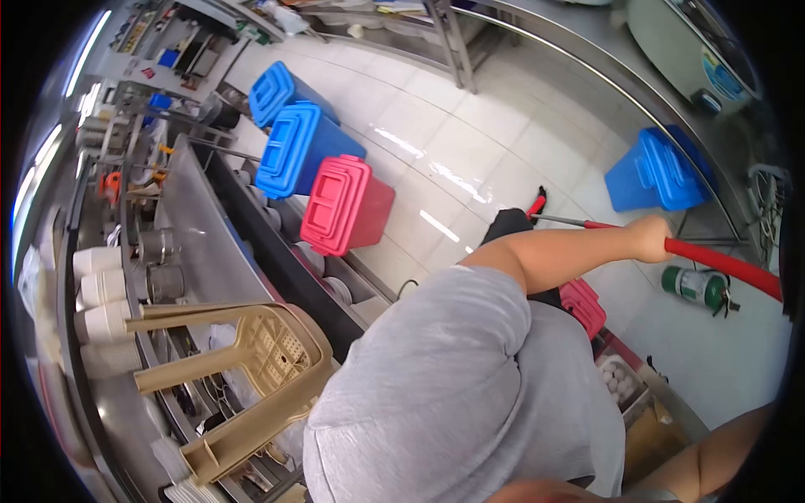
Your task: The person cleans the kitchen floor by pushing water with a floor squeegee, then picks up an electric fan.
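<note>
- Red-handled pole (728, 267): at 3 o'clock in the view, slanting over the floor from the right edge inward; a thinner grey section follows the red part, and its inner end lies near a small red and black piece (537, 202) whose nature I cannot tell.
- Left hand (651, 238): at 3 o'clock, its grip clenched around the pole, with the bare forearm reaching across from a grey sleeve (482, 289).
- Right hand: outside the picture; only a forearm (713, 457) shows, between 4 and 5 o'clock, so I cannot tell how its grip stands.
- Blue lidded bin (658, 172): between 2 and 3 o'clock, near the left hand, partly behind a metal rail.
- Green fire extinguisher (694, 287): on the floor just past 3 o'clock, close below the pole.
- Steel table (579, 32): around 1 o'clock, with a pale appliance (689, 52) on it toward 2 o'clock.
- Pink lidded bin (348, 205): at 10 o'clock, with two blue bins (306, 151) beyond it toward 11 o'clock.
- Beige plastic stool (285, 344): at 8 o'clock, its legs pointing toward 9 o'clock.
- White egg-like items (617, 381): in a container at 4 o'clock.
</note>
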Demonstrator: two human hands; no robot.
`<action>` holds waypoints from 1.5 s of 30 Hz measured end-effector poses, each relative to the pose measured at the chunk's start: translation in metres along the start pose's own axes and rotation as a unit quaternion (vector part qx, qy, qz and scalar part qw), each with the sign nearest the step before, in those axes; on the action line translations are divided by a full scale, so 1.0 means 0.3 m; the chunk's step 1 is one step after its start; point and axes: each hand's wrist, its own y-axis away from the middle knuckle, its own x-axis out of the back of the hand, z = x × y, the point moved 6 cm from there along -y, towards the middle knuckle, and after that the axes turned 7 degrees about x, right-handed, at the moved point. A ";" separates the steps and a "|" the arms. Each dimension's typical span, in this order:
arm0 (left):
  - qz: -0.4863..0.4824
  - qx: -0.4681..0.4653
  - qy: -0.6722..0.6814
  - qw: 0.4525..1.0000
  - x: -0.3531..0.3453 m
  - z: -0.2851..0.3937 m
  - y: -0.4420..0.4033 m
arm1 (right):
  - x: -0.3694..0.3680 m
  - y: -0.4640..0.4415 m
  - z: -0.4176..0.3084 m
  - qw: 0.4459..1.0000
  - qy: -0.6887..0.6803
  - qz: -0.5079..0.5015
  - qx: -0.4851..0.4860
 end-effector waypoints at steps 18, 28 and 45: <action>-0.031 -0.069 -0.004 0.997 -0.197 0.239 0.020 | -0.024 0.255 0.402 0.483 -0.817 0.304 -0.079; -0.134 -0.162 0.100 0.973 -0.464 -0.023 -0.259 | -0.169 0.020 -0.200 0.640 -0.733 0.187 0.135; 0.163 -0.161 -0.070 0.971 0.629 -0.193 -0.281 | -0.270 -0.062 -0.254 0.334 -0.896 0.219 0.193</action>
